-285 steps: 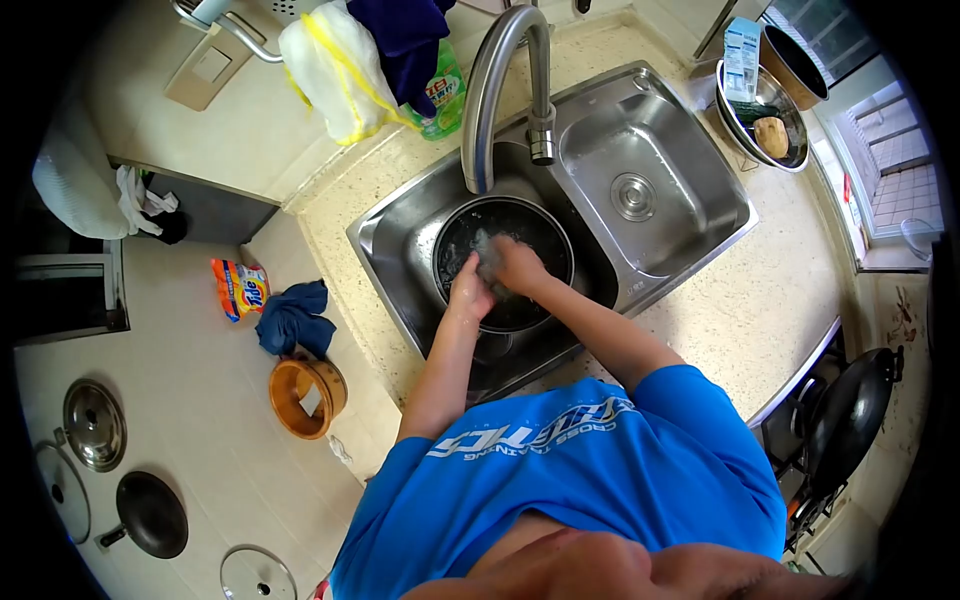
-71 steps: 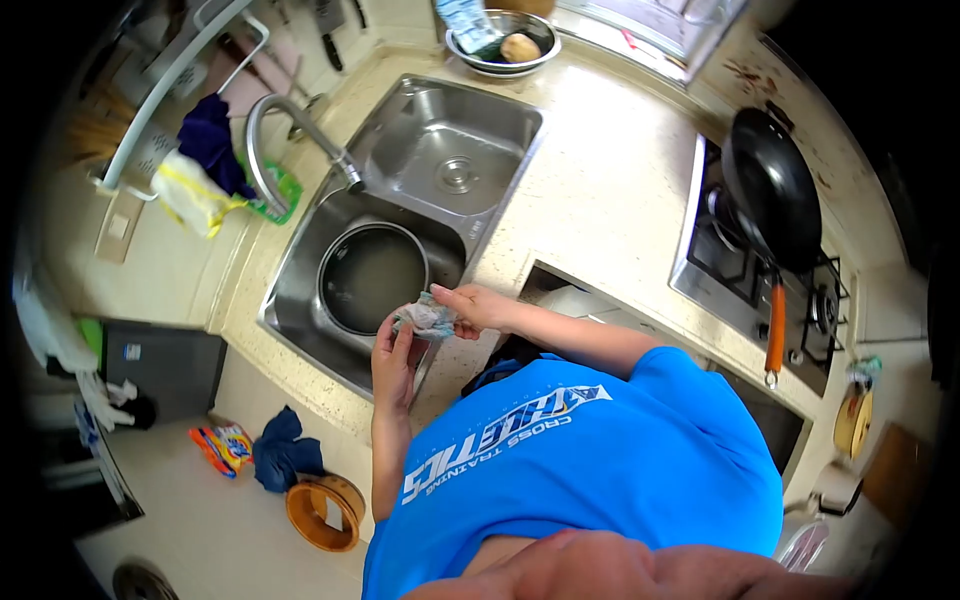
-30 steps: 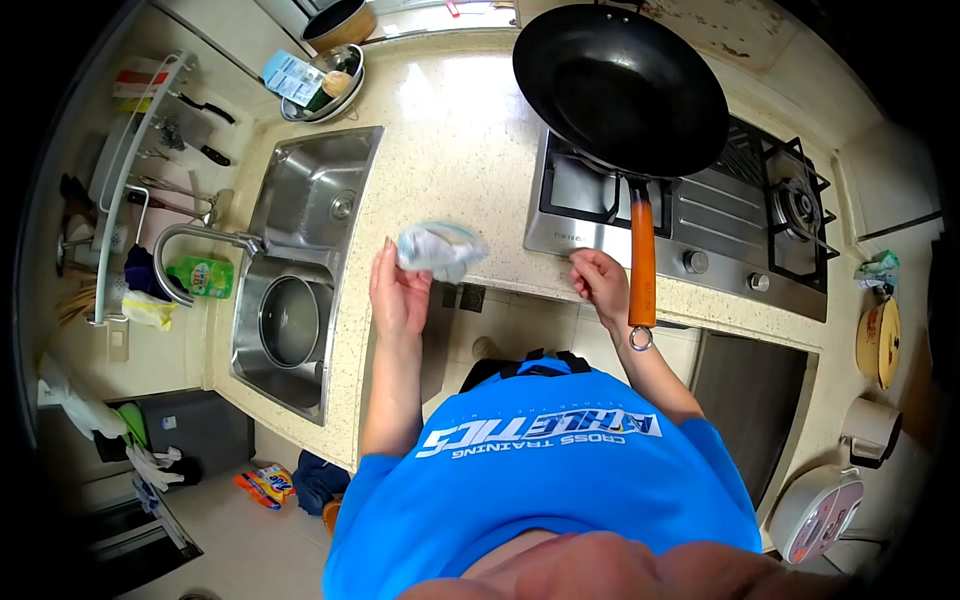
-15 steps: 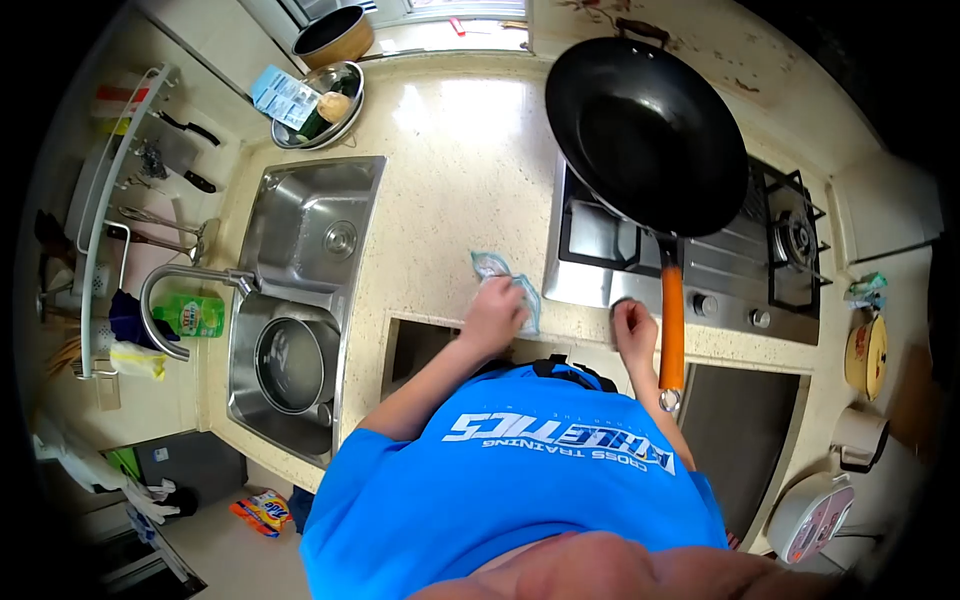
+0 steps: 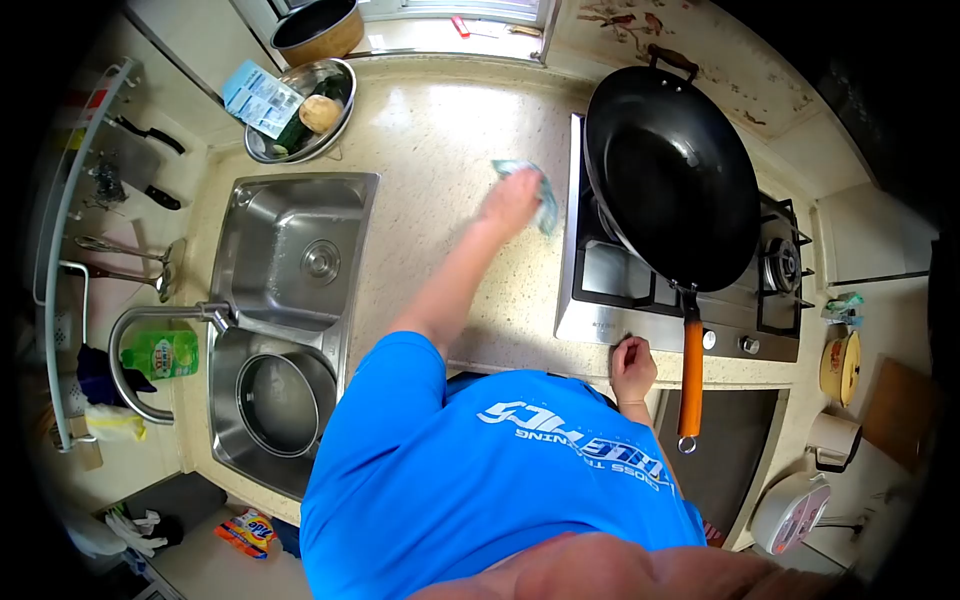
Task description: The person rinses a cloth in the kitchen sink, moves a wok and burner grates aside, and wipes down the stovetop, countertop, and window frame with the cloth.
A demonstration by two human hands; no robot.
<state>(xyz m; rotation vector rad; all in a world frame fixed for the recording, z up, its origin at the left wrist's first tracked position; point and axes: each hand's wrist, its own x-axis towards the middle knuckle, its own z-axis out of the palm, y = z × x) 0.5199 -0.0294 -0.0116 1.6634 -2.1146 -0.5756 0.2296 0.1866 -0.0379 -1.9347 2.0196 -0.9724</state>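
Note:
My left hand (image 5: 512, 203) is closed on a pale green patterned cloth (image 5: 546, 208), pressing it against the speckled cream countertop (image 5: 440, 240) between the sink and the stove. Motion blurs this hand slightly. At the counter's front edge, by the stove's lower left corner, my right hand (image 5: 633, 372) has its fingers curled in. Whatever may be inside those fingers is hidden. Close by on the right is the orange handle (image 5: 692, 370) of a large black wok (image 5: 675, 180), which sits tilted on the gas stove (image 5: 605, 322).
On the left is a double steel sink (image 5: 290, 240) with a pot (image 5: 285, 405) in its near basin and a curved faucet (image 5: 122, 350). A steel bowl of vegetables (image 5: 340, 120) stands at the back left, near a brown pot (image 5: 330, 38). Knives and ladles hang along the left wall.
My left hand has slid the cloth forward and slightly right, away from the counter's front edge. My right hand has stayed near the stove's front corner. The camera view has shifted somewhat.

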